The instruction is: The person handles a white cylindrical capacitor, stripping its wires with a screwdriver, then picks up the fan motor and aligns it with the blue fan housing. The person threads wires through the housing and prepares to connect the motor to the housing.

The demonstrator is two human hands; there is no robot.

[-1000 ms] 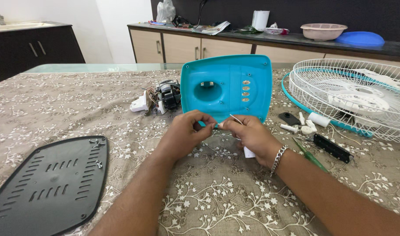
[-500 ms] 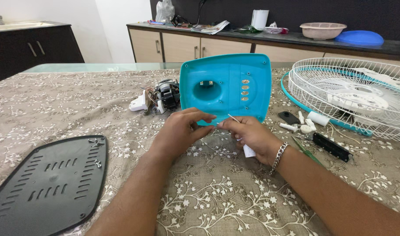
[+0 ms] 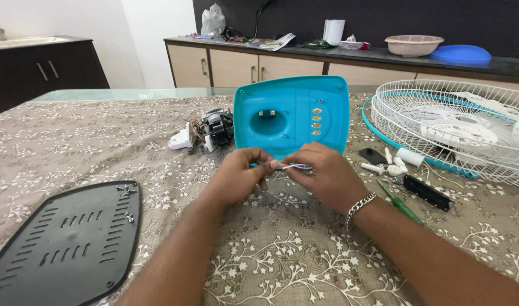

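Head view, looking down at a table covered by a floral-patterned cloth (image 3: pixel 72 141). Both hands met just in front of the turquoise fan housing (image 3: pixel 293 113), which stood upright on the cloth. The left hand (image 3: pixel 237 175) and the right hand (image 3: pixel 325 175) each pinched an end of a thin wire (image 3: pixel 296 166) between thumb and fingertips, fingers drawn narrow around it; the wire spanned the small gap between them. A metal bracelet (image 3: pixel 360 207) circled the right wrist. Behind the left hand lay a small motor with loose wiring (image 3: pixel 214 129). A black vented base plate (image 3: pixel 61 243) rested at lower left, with screws on its upper edge. To the right sat a white wire fan guard (image 3: pixel 458 127), small white parts (image 3: pixel 393 161), a black bar (image 3: pixel 427 192) and a green screwdriver (image 3: pixel 400 205).
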